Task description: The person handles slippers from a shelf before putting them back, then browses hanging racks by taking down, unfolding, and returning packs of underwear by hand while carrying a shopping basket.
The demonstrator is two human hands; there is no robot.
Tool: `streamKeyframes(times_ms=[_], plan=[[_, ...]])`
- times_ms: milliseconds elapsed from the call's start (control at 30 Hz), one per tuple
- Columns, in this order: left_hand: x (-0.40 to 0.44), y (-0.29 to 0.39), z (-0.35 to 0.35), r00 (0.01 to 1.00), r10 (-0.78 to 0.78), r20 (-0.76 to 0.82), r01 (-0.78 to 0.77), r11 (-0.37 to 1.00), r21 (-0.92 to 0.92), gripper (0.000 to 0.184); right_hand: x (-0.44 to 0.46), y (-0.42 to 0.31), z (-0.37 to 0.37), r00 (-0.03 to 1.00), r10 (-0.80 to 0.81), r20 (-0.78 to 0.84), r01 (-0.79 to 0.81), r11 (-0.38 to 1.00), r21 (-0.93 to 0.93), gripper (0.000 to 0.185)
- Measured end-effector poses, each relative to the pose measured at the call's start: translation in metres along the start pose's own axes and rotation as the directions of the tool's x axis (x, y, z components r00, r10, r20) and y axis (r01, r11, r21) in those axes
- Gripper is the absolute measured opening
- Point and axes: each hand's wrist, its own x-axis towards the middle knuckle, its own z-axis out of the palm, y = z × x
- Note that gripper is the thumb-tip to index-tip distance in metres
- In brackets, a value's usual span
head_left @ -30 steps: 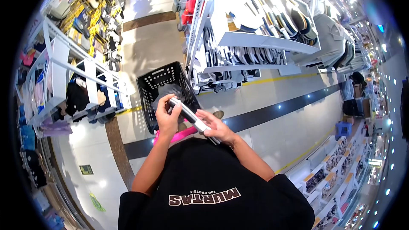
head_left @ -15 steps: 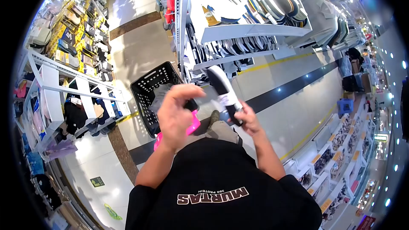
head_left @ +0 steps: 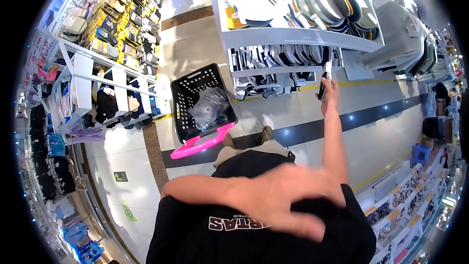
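My right hand (head_left: 330,95) is stretched forward to the right, its fingers closed round a flat, black-and-white folded pair of socks (head_left: 326,79) seen almost edge-on. The pair stands upright in front of the lower tier of a white display rack (head_left: 298,39); whether it touches the rack I cannot tell. My left hand (head_left: 288,195) crosses my chest close to the camera, blurred, with the thumb and fingers apart and nothing in it. A black shopping basket (head_left: 180,112) with a pink handle (head_left: 207,146) stands by my feet, holding a grey plastic-wrapped bundle (head_left: 210,107).
Light and striped flat goods (head_left: 293,0) fill the rack's top tray. Another white rack (head_left: 80,85) with dark garments stands left, beyond which packaged socks (head_left: 115,24) hang. To the right are grey hanging garments (head_left: 403,34), a blue stool (head_left: 420,154) and low bins (head_left: 405,200).
My right hand has moved forward and right with the socks, turning them edge-on. The left hand has swung from above the basket back across my chest. The view has shifted, showing more basket.
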Motion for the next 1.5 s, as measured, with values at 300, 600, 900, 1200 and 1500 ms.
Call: streamKeyframes(times_ms=[300, 600, 900, 1200, 1500], plan=[[-0.126, -0.168, -0.052, 0.654, -0.065, -0.753, 0.749, -0.079, 0.657, 0.045, 0.122, -0.022, -0.008, 0.948, -0.316, -0.026, 0.302, 0.926, -0.228, 0.066], [-0.200, -0.199, -0.036, 0.374, 0.067, -0.925, 0.864, -0.386, 0.322, 0.018, 0.204, 0.013, 0.009, 0.701, -0.606, 0.375, 0.673, 0.390, -0.628, 0.069], [-0.191, -0.205, -0.013, 0.197, 0.036, -0.980, 0.960, -0.209, 0.186, 0.014, 0.107, -0.140, -0.062, 0.568, -0.136, 0.812, 0.407, 0.903, -0.134, 0.038], [-0.190, -0.230, 0.030, 0.213, 0.229, -0.950, 0.946, -0.293, 0.142, 0.013, 0.145, -0.256, -0.050, 0.667, -0.733, 0.132, 0.745, 0.657, -0.114, 0.048], [-0.193, -0.234, 0.041, 0.258, 0.307, -0.916, 0.934, -0.323, 0.155, 0.013, 0.125, -0.251, -0.010, 0.410, -0.887, 0.210, 0.673, 0.139, -0.726, 0.048]])
